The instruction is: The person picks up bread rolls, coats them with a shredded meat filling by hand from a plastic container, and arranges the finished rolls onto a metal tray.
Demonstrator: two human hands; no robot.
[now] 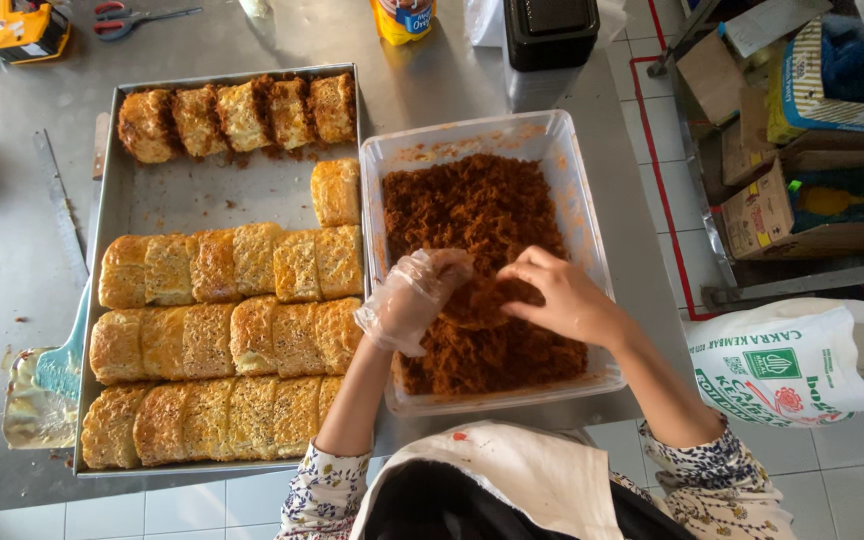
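A gloved left hand [414, 293] and bare right hand [562, 297] pinch shredded meat floss [472, 215] inside a clear plastic tub [572, 160]. Beside it, a metal tray [202, 195] of bread rolls [227, 335] sits on the worktop [2, 240].

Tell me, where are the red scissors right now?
The red scissors lie at the far left edge of the steel table, beyond the baking tray of buns, just right of a yellow tape dispenser.

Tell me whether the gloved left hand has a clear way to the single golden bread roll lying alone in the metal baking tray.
Probably yes. The gloved left hand sits in the clear plastic tub of brown shredded floss; only the tub's low wall separates it from the single roll.
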